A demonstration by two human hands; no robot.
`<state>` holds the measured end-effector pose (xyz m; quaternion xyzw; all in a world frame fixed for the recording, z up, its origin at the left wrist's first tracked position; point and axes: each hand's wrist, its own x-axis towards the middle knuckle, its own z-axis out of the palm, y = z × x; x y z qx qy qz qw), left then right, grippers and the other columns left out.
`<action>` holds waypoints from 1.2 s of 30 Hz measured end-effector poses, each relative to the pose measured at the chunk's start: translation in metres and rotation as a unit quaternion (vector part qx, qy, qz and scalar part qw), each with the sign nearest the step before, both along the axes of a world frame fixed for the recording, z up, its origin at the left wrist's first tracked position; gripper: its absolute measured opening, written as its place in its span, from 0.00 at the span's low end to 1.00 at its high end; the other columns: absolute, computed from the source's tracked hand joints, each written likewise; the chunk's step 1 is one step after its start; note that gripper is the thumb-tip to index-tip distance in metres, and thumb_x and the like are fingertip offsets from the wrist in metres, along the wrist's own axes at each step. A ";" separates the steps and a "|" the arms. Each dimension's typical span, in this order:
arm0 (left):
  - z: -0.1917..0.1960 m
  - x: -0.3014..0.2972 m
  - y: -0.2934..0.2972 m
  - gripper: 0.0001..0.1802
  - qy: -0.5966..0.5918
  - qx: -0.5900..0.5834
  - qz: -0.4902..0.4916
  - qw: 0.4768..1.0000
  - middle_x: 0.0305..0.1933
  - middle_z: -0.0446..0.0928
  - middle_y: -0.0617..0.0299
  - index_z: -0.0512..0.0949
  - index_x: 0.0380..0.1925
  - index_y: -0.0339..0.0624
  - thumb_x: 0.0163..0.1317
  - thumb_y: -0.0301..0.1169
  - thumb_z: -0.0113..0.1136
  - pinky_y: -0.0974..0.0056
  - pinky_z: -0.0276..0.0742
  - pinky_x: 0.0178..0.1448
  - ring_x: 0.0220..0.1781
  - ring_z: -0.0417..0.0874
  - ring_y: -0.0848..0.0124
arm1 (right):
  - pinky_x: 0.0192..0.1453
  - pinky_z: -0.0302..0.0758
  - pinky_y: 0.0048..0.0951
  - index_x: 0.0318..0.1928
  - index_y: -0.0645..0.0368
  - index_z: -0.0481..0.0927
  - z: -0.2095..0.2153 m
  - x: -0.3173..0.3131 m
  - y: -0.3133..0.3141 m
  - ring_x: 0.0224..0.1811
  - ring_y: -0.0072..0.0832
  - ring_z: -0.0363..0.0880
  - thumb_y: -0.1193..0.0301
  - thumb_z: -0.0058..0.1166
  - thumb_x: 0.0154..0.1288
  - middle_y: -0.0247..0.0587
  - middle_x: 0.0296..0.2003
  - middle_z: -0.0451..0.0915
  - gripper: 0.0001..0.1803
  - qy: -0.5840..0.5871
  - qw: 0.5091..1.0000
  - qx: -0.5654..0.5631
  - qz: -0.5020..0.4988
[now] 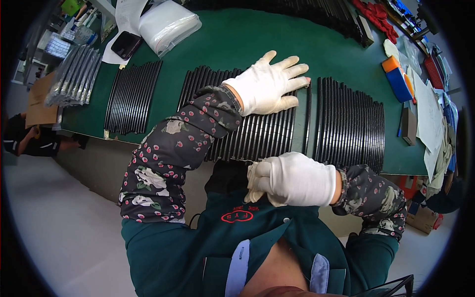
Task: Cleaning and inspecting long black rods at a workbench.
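Head view, looking down on a green desk [237,44]. The left hand [267,85], in a white glove, lies flat and released, fingers spread, palm down on the middle batch of black rods [257,133]; it presses on the rods without gripping any. This middle batch lies side by side in a tight row near the front edge of the desk, directly before the person. The right hand [297,179], also gloved in white, is closed around a crumpled pale cloth [253,185] and sits at the near ends of the same rods, just at the desk edge. Both forearms wear dark floral sleeve covers.

A second row of black rods [351,123] lies just to the right of the middle one, apart from it by a narrow strip of green. A third row [132,96] lies to the left, well apart from both hands. Farther back on the left stand bagged rods [74,74], a black phone [126,44] and a clear plastic bag [168,24]. An orange and blue block [398,79] rests at the right.
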<state>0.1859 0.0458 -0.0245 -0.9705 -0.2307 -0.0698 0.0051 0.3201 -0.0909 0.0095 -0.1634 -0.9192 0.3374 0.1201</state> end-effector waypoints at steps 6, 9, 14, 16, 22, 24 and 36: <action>-0.006 0.000 0.006 0.30 -0.011 0.046 -0.015 0.999 0.73 0.59 0.56 0.66 0.65 0.47 0.66 0.47 0.52 0.43 0.54 0.74 0.76 0.57 0.58 | 0.34 0.80 0.32 0.38 0.60 0.77 -0.024 -0.010 0.037 0.35 0.39 0.82 0.79 0.57 0.46 0.41 0.36 0.78 0.14 0.095 0.962 0.184 -0.178; 0.004 0.002 0.000 0.31 0.010 -0.010 0.003 1.000 0.74 0.58 0.56 0.65 0.66 0.47 0.66 0.47 0.51 0.43 0.54 0.74 0.77 0.56 0.58 | 0.34 0.79 0.33 0.36 0.57 0.78 -0.010 -0.014 -0.002 0.32 0.36 0.81 0.74 0.57 0.49 0.38 0.32 0.76 0.10 0.052 0.998 0.035 -0.014; 0.002 -0.006 0.002 0.31 0.030 0.062 -0.013 0.998 0.74 0.58 0.56 0.66 0.65 0.46 0.65 0.46 0.53 0.43 0.54 0.74 0.76 0.57 0.58 | 0.34 0.80 0.33 0.35 0.59 0.78 0.002 0.008 0.045 0.30 0.38 0.81 0.79 0.54 0.52 0.41 0.31 0.78 0.08 0.125 0.940 0.191 -0.254; -0.002 -0.002 0.006 0.32 0.011 0.076 -0.021 0.997 0.74 0.58 0.59 0.65 0.67 0.50 0.67 0.51 0.47 0.43 0.53 0.75 0.77 0.55 0.60 | 0.36 0.81 0.31 0.40 0.60 0.77 -0.017 0.011 0.037 0.36 0.36 0.83 0.80 0.59 0.49 0.40 0.35 0.80 0.14 0.110 0.970 0.092 -0.197; 0.003 -0.006 0.000 0.31 -0.007 0.012 -0.005 1.000 0.73 0.59 0.55 0.65 0.65 0.45 0.65 0.45 0.54 0.43 0.55 0.74 0.76 0.57 0.57 | 0.33 0.79 0.30 0.35 0.57 0.79 0.019 0.006 0.014 0.31 0.34 0.81 0.73 0.57 0.51 0.36 0.31 0.78 0.09 0.128 0.980 -0.104 -0.115; 0.001 -0.007 0.005 0.31 0.040 0.065 -0.006 0.997 0.74 0.58 0.56 0.64 0.66 0.46 0.65 0.45 0.53 0.44 0.56 0.74 0.76 0.57 0.58 | 0.34 0.80 0.34 0.37 0.58 0.79 0.009 0.019 0.039 0.33 0.37 0.81 0.80 0.57 0.46 0.37 0.34 0.79 0.14 0.154 0.945 0.145 -0.250; 0.032 0.033 -0.009 0.35 -0.070 0.034 -0.052 0.996 0.75 0.57 0.54 0.64 0.67 0.44 0.66 0.52 0.50 0.41 0.49 0.76 0.78 0.52 0.55 | 0.43 0.76 0.22 0.41 0.64 0.79 0.056 0.097 0.006 0.36 0.20 0.79 0.82 0.53 0.62 0.35 0.35 0.80 0.07 0.251 0.835 -0.175 -0.458</action>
